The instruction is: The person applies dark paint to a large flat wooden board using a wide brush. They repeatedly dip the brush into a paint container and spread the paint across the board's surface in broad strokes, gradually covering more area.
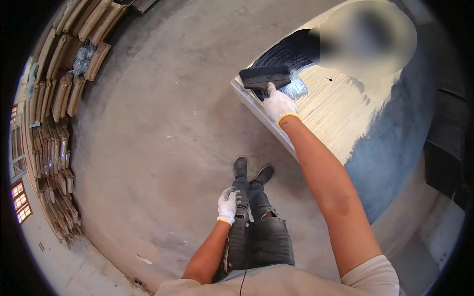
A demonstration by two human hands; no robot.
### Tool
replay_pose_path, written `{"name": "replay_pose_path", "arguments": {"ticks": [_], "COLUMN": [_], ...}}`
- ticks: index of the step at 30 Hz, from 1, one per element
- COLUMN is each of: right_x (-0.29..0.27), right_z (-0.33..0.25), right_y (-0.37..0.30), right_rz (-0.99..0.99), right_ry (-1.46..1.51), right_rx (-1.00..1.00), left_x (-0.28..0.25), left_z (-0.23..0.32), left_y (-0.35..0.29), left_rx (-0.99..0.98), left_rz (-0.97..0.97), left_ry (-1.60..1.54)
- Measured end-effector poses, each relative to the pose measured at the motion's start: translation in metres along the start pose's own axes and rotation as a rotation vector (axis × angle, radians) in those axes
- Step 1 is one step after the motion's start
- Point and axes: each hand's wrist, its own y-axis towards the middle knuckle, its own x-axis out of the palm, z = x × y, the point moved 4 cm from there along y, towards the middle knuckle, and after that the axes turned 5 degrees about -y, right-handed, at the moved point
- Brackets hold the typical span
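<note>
Far left: stacked flat brown bundles (52, 98). Then left hand (227, 204) in white knitted glove with yellow cuff, near torn dark-grey trousers (269, 241); fingers bent, cannot tell if they hold something. Further right: wide black flat-bladed tool (264, 77), small mark on it not readable, grasped by right hand (280, 104), gloved likewise. Tool is over left end of large cream streaked panel (340, 108), beside glossy black coating (289, 52).

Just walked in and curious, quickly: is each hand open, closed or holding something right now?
Left hand: fingers look curled; whether it holds anything cannot be told.
Right hand: closed, holding a wide black tool.
</note>
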Motion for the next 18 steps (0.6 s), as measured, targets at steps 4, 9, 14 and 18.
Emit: {"name": "replay_pose_path", "arguments": {"ticks": [4,9,14,18], "right_x": [-0.014,-0.024,-0.010,0.012], "right_z": [0.013,0.070,0.159,0.246], "right_y": [-0.010,-0.032,-0.107,-0.164], "right_rz": [-0.017,-0.074,-0.201,-0.281], "right_ry": [-0.131,-0.312,-0.309,-0.409], "right_rx": [-0.158,-0.216,-0.094,-0.039], "left_x": [0.001,-0.010,-0.030,-0.032], "left_z": [0.004,0.009,-0.001,-0.043], "left_y": [0.010,0.017,0.021,0.012], "left_rx": [0.020,0.028,0.106,0.098], "left_rz": [-0.057,-0.050,-0.031,0.002], "left_ry": [0.072,0.087,0.162,0.189]}}
